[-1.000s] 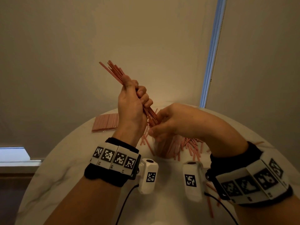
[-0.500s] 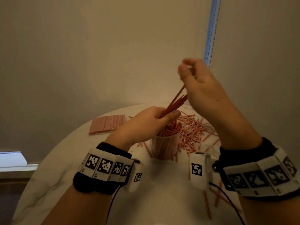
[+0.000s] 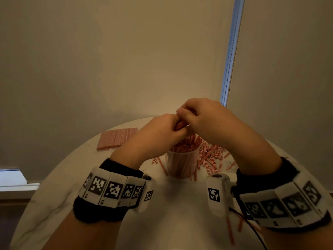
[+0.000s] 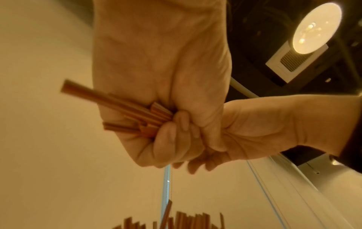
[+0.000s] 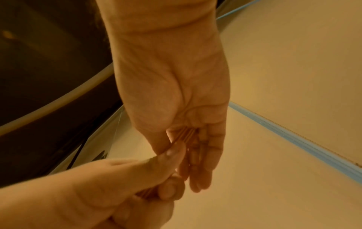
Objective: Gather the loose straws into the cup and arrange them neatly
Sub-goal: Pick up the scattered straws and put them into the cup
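Note:
A clear plastic cup [image 3: 180, 166] stands mid-table, packed with upright red-and-white straws [image 3: 186, 145]. Just above it my two hands meet around a small bundle of straws [image 3: 179, 125]. My left hand [image 3: 162, 133] grips the bundle in a fist; in the left wrist view the straw ends [image 4: 117, 106] stick out past its curled fingers [image 4: 176, 137]. My right hand [image 3: 200, 120] holds the bundle's other end, and the straws [image 5: 185, 134] lie between its thumb and fingers. Most of the bundle is hidden inside the hands.
Many loose straws [image 3: 210, 157] lie scattered on the round white table [image 3: 171, 217] right of the cup, a few [image 3: 156, 161] to its left, and some [image 3: 230, 230] near my right wrist. A flat pack of straws [image 3: 117, 138] lies at the far left. A black cable [image 3: 252, 230] trails from the right wrist.
My left hand brought the raised bundle down over the cup. My right hand, raised at the bundle's upper end half a second ago, has dropped to meet the left hand.

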A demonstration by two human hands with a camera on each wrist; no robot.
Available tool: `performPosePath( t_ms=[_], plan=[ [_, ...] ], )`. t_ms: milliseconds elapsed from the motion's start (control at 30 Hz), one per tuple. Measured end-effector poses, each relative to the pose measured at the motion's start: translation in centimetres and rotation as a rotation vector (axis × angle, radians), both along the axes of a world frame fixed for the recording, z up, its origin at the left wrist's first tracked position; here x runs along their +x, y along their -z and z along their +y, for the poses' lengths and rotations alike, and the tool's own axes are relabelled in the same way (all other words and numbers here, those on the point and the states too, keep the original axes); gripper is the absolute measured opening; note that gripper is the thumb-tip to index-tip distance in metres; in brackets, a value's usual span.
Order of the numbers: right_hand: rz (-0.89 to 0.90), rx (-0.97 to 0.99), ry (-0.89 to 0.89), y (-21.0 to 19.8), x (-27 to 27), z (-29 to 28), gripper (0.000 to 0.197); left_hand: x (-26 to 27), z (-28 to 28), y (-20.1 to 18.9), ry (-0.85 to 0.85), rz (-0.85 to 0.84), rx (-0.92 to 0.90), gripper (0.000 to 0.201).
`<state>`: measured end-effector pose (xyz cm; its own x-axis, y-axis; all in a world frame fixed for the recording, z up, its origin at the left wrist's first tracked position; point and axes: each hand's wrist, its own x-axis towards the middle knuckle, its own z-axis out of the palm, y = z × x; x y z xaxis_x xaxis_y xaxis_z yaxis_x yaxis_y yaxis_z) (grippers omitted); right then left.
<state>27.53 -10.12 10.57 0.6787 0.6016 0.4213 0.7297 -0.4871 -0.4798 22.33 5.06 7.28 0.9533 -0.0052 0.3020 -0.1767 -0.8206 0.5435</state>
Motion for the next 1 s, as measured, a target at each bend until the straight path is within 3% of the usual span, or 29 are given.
performPosePath(
  t_ms=[100,267,400,467,667,767,833,933,1000],
  plan=[
    [-0.055,-0.111,0.034,0.3,-0.1,0.1,0.016,-0.4,0.5,-0.1,-0.055,0.07,-0.023,0.053],
    [-0.142,-0.274,0.012,1.2,-0.7,1.3,0.027,-0.6,0.9,0.0,0.037,0.138,-0.079,0.053],
    [-0.095,-0.3,-0.014,1.0,-0.1,1.3,0.036,-0.8,1.3,-0.5,0.159,0.171,-0.264,0.104],
    [-0.039,-0.261,-0.016,0.7,0.6,0.4,0.035,-1.2,1.6,-0.8,0.208,0.157,-0.37,0.115],
    [-0.089,-0.01,0.103,-0.3,2.7,-2.8,0.046,-0.9,1.9,-1.3,-0.097,-0.136,-0.554,0.072],
    [-0.123,0.017,0.103,0.1,1.9,-1.5,0.045,0.1,-0.3,-0.3,-0.023,-0.096,-0.768,0.052],
    [-0.167,0.028,0.127,0.7,1.4,-0.4,0.045,0.6,-1.1,0.4,-0.024,-0.128,-0.788,0.037],
    [-0.097,0.145,0.096,0.8,1.3,-0.1,0.044,1.1,0.1,1.1,-0.158,-0.178,-0.714,0.04],
    [0.044,0.268,0.045,0.6,1.5,-0.4,0.042,1.3,1.3,1.4,-0.21,-0.2,-0.775,0.044]
  ],
)
